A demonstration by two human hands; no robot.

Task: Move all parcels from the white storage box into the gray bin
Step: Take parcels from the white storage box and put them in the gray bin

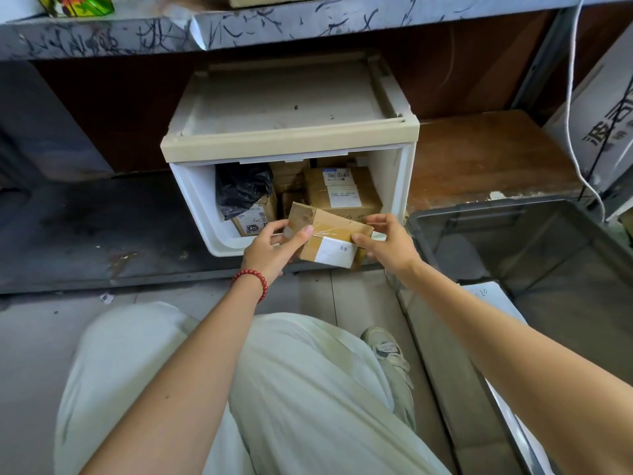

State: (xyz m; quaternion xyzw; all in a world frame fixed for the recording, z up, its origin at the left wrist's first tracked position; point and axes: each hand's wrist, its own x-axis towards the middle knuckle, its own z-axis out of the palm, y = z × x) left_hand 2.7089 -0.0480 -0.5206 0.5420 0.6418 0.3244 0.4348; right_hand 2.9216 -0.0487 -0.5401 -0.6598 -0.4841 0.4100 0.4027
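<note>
Left hand (pixel 270 247) and right hand (pixel 388 244) grip a parcel (pixel 330 228), white label (pixel 336 251) unreadable

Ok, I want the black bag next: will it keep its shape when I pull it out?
Probably floppy: the black bag looks crinkled and slumps over a small box. Its glossy film may slip when gripped.

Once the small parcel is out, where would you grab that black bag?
I'd pinch the black bag by its crumpled lower front, coming in through the open front of the white storage box: it's soft, sits on a cardboard parcel, and the beige top covers it.
</note>
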